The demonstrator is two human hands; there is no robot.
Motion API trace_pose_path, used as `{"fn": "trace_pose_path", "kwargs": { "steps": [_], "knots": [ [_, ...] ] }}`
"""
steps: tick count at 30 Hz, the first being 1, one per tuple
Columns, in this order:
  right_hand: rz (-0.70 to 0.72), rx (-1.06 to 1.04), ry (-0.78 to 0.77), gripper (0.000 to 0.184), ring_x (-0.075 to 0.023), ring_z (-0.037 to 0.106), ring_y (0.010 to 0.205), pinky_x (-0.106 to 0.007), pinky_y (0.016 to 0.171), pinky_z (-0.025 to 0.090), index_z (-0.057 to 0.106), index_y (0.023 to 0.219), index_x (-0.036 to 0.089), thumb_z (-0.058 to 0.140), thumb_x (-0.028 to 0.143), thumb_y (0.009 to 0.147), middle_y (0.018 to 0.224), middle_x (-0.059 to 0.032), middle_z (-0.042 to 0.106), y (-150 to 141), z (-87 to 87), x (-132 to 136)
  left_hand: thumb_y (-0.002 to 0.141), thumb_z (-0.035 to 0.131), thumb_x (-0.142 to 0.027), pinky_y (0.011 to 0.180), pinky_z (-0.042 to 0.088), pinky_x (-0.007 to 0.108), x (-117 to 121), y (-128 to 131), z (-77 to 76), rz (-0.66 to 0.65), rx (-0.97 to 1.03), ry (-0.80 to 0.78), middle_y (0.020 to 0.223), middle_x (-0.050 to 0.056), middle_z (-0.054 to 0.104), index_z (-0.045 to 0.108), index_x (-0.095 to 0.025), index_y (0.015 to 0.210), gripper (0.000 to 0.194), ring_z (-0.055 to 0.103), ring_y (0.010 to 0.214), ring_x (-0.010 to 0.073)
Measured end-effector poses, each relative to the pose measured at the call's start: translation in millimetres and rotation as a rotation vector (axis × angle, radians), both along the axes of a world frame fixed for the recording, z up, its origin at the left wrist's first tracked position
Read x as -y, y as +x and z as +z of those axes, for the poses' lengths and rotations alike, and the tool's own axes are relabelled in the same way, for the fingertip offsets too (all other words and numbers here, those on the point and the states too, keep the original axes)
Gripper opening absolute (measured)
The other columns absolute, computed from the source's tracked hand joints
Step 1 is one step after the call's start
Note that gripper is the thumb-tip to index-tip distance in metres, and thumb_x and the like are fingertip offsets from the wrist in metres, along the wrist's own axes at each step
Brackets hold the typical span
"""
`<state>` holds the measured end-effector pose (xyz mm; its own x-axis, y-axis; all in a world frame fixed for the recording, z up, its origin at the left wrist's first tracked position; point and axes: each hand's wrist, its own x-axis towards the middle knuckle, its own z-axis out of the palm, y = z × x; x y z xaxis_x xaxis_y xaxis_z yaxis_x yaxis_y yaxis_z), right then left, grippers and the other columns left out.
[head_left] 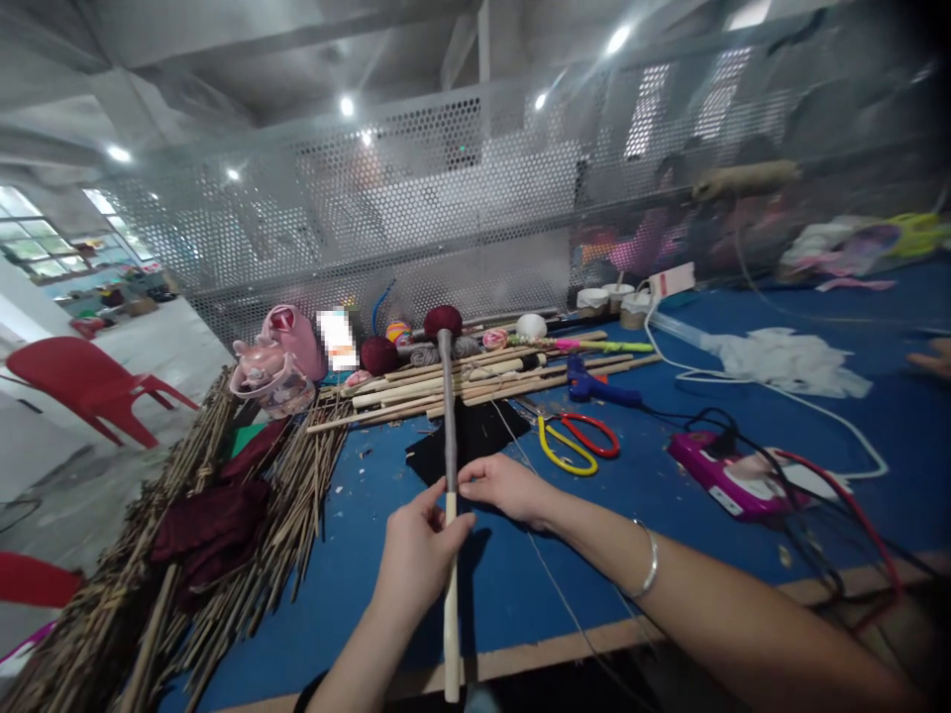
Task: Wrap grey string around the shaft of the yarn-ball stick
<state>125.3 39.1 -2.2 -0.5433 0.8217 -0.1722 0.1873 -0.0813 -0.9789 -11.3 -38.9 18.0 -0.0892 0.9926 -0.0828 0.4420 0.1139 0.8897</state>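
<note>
A pale wooden stick [452, 614] stands out away from me over the table, its far half covered in grey wrapping [449, 416]. At its far end is a dark red ball [443, 320]. My left hand [416, 555] is closed round the stick just below the wrapping. Beside the wrapping's lower edge, the thumb and fingers of my right hand [505, 487] are pinched together; what lies between them is too small to make out. A thin pale thread [554, 584] runs past my right wrist. Black cloth [482, 436] lies beneath the stick.
Scissors [569, 446], a blue glue gun [601, 386] and a purple power strip [717, 475] lie right on the blue table [624, 515]. Wooden sticks [386, 396] lie behind. Twig bundles [282, 515] and dark red cloth [215, 525] are left. Another person's hand [932, 358] shows far right.
</note>
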Motion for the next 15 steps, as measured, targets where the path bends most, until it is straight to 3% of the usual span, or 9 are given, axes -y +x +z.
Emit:
{"fn": "trace_pose_path", "kwargs": {
  "steps": [7,11,15],
  "knots": [
    [0.103,0.081,-0.040,0.010,-0.0062,0.036,0.049,-0.020,0.049,0.026,0.061,0.064,0.011,0.059,0.020,0.060,0.052,0.0031,0.050,10,8.1,-3,0.064,0.063,-0.037,0.040,0.035,0.019,-2,11,-18.5,0.179,0.397,0.004,0.049,-0.009,0.046,0.042,-0.012,0.109,0.055,0.045,0.038,0.0076],
    [0.042,0.101,-0.041,0.012,-0.0056,0.034,0.048,-0.019,0.047,0.025,0.060,0.065,0.011,0.058,0.023,0.063,0.051,0.0038,0.048,10,8.5,-4,0.064,0.064,-0.035,0.039,0.037,0.017,-2,14,-19.3,0.184,0.556,-0.066,0.054,-0.004,0.055,0.044,-0.013,0.094,0.042,0.048,0.039,0.0070],
    [0.068,0.055,-0.077,0.014,-0.0039,0.029,0.042,-0.018,0.040,0.021,0.056,0.065,0.012,0.057,0.025,0.067,0.045,0.0062,0.041,10,9.5,-5,0.068,0.063,-0.033,0.048,0.043,0.015,1,18,-13.6,0.126,0.757,-0.202,0.068,0.004,0.062,0.050,-0.010,0.087,0.031,0.055,0.051,0.0065]
  ]
}}
